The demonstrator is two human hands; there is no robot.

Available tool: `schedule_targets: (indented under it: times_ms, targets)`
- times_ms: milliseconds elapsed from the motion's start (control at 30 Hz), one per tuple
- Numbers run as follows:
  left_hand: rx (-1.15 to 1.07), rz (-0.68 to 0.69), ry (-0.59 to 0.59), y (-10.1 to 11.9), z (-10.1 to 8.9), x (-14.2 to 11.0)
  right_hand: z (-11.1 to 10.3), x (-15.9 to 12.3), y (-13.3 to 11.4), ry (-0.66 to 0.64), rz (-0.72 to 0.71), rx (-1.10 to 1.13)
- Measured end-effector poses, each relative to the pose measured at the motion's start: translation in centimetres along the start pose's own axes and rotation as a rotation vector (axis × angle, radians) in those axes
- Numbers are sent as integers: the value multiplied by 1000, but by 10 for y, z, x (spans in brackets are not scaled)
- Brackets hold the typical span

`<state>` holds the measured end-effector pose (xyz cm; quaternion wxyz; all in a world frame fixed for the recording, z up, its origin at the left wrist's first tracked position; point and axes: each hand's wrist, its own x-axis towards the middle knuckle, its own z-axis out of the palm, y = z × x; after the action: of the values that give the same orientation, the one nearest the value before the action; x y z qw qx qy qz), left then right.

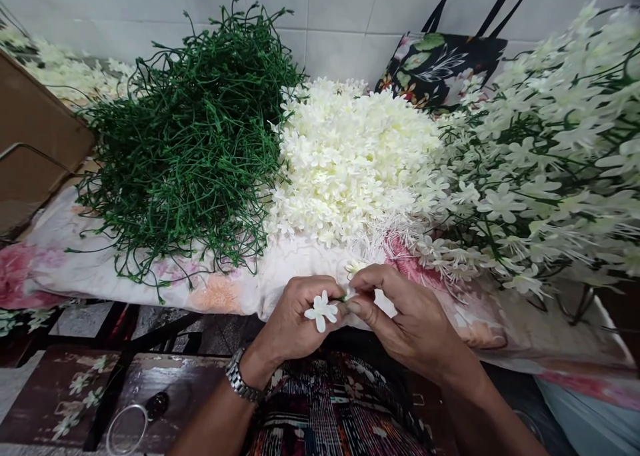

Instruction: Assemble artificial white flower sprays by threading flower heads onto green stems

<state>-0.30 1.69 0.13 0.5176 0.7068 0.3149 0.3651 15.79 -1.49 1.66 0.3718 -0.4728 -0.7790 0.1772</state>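
White five-petalled flower (321, 311) held in left grip (294, 324) | right grip (413, 319) pinched together, contents unclear | green wiry stems (200, 143) heaped beyond left grip

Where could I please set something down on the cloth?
The cloth shows bare between the green stems and the left hand, and in front of the cardboard box. It is crowded under the stems and white blossoms, and at right, under the flowering sprays.
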Motion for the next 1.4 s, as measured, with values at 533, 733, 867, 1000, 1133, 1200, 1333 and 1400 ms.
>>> schedule_targets:
  times_ms: [533, 733, 867, 1000, 1133, 1200, 1333, 1400]
  targets:
    - [25, -35, 23, 1, -1, -1, 7, -5, -1, 168, -130, -135]
    - [49, -7, 6, -3, 0, -1, 13, -11, 2, 245, -180, -344]
    - [106, 32, 28, -5, 2, -2, 17, -13, 1, 260, -138, -279]
    - [202, 100, 58, -8, 6, -4, 16, -12, 2, 183, -84, -176]
    - [267, 164, 93, -9, 11, -5, 13, -13, 3, 132, -43, -105]
    - [276, 168, 105, -9, 12, -5, 13, -13, 3, 115, -30, -89]
    - [298, 176, 145, -10, 14, -4, 16, -12, 4, 123, -17, -66]
    - [316, 166, 162, -11, 16, -4, 18, -11, 5, 144, -10, -61]
